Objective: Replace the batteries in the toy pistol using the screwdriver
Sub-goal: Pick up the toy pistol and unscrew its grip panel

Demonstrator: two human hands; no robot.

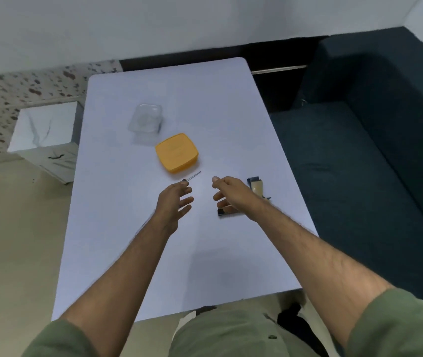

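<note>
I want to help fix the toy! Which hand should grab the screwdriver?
Probably the left hand: its open fingers are right at the screwdriver handle. The right hand hovers over by the toy pistol.

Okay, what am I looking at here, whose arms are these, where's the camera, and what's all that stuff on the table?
The camera sits on a person's head, looking down, so the arms are their own. On the white table lie a small screwdriver, an orange lid and a clear plastic container. The left hand is open with its fingertips at the screwdriver's handle. The right hand is open, holding nothing, above the toy pistol, which it partly hides.
</note>
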